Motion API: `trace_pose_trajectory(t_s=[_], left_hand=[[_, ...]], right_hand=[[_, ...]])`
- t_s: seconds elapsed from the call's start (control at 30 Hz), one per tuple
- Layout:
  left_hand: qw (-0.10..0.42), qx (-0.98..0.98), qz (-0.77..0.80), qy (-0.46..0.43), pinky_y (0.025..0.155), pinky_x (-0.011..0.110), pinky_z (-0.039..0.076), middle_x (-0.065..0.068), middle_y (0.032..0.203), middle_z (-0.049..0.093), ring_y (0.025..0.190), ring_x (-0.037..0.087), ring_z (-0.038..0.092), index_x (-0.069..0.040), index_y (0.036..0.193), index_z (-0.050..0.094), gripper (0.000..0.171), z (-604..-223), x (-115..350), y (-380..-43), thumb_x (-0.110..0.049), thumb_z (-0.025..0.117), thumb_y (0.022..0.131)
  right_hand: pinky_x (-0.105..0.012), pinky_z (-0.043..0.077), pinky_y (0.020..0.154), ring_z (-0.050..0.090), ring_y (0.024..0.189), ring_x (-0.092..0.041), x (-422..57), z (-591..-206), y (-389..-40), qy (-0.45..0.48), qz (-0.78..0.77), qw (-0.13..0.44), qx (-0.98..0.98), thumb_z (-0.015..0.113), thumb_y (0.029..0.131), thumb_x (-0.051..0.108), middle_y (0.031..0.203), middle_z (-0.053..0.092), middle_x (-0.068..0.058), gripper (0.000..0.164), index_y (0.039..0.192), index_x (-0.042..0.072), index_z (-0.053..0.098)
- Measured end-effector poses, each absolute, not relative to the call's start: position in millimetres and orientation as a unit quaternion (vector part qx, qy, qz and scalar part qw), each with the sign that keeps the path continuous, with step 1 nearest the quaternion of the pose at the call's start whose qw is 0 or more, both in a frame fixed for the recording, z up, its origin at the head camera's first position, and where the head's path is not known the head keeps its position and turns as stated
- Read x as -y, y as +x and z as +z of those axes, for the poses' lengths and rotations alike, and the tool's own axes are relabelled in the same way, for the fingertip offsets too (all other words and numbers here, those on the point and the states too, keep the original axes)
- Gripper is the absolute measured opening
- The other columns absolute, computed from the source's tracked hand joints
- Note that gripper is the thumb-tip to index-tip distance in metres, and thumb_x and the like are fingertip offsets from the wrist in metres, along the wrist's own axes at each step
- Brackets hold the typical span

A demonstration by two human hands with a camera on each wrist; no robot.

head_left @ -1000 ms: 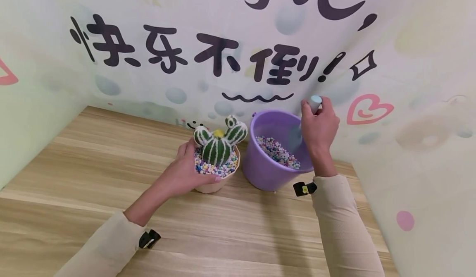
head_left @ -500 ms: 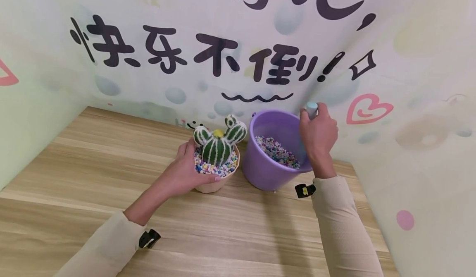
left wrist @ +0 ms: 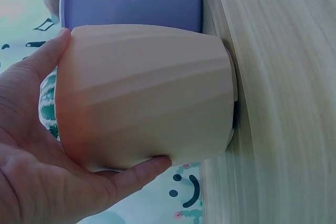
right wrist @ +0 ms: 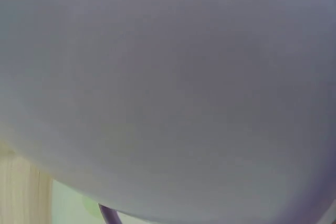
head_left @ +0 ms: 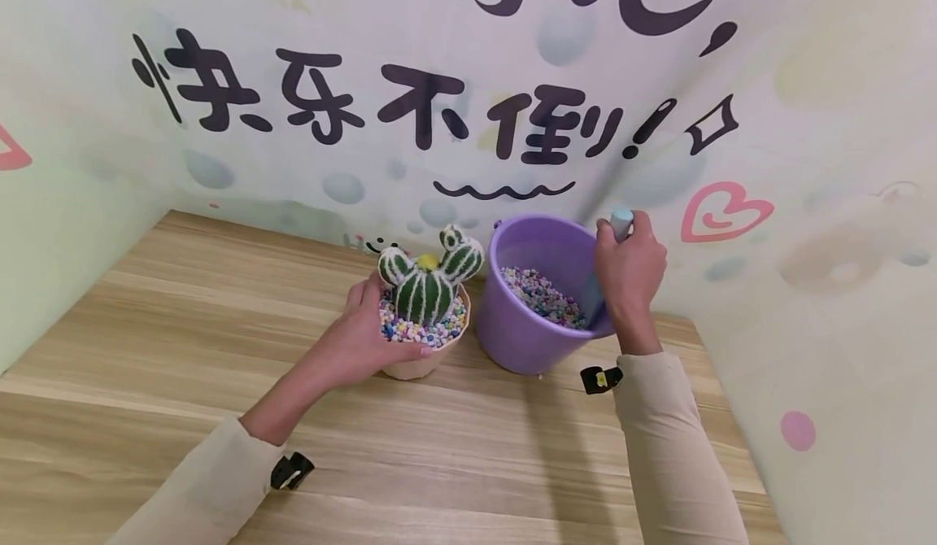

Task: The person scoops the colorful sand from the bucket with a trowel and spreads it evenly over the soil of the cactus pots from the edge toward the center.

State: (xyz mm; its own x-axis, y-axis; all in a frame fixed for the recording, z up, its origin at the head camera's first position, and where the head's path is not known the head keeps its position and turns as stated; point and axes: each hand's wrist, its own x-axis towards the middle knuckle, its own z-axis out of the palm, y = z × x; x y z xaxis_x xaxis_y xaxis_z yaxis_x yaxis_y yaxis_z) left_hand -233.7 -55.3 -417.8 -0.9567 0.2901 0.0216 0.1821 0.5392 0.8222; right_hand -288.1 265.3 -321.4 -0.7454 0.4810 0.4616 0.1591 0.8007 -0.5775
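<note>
My left hand [head_left: 355, 340] grips a beige flowerpot [left wrist: 147, 93] by its rim, thumb on the near side. In it stands a green cactus [head_left: 423, 297] with white stripes and a yellow top, amid multicoloured pebbles [head_left: 410, 332]. Just right of the pot is a purple bucket [head_left: 508, 337] with more small pebbles [head_left: 538, 293] inside. My right hand [head_left: 631, 272], at the bucket's right rim, holds a light-blue shovel [head_left: 621, 221] upright by its handle. The shovel's lower part reaches down into the bucket, its tip at the pebbles and partly hidden. Bucket wall fills the right wrist view.
Pot and bucket stand on a wood-grain table [head_left: 220, 325], close to the back wall. A printed cloth [head_left: 329, 154] with large dark characters hangs behind. The right wall [head_left: 842, 350] runs along the table's right edge.
The shovel has gone lower into the bucket, its blade now down by the pebbles. My right hand has dropped slightly with it. My left hand and the flowerpot stay in place.
</note>
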Motion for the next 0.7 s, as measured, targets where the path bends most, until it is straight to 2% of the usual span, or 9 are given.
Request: trace_pose_trajectory(t_s=[0.23, 0.7], left_hand=[[0.056, -0.867, 0.473, 0.144, 0.102, 0.057, 0.04, 0.025, 0.153, 0.014, 0.127, 0.043, 0.042, -0.013, 0.156, -0.005, 0.129, -418.9, 56.1, -234.1, -0.047, 0.084, 0.07], [0.055, -0.867, 0.472, 0.15, 0.102, 0.058, 0.041, 0.025, 0.153, 0.014, 0.126, 0.043, 0.042, -0.013, 0.156, -0.006, 0.128, -419.5, 55.6, -234.5, -0.046, 0.084, 0.071]], right_hand=[[-0.051, 0.051, 0.079, 0.064, 0.094, -0.037, -269.6, -324.6, -286.3, -0.183, 0.281, 0.302, 0.893, 0.055, 0.096, 0.038, 0.107, 0.068, -0.02, 0.044, 0.123, 0.003, 0.057], [-0.043, 0.05, 0.073, 0.061, 0.084, -0.03, -286.5, -329.9, -280.7, -0.174, 0.326, 0.29, 0.883, 0.052, 0.097, 0.041, 0.098, 0.065, -0.02, 0.047, 0.123, 0.002, 0.053]])
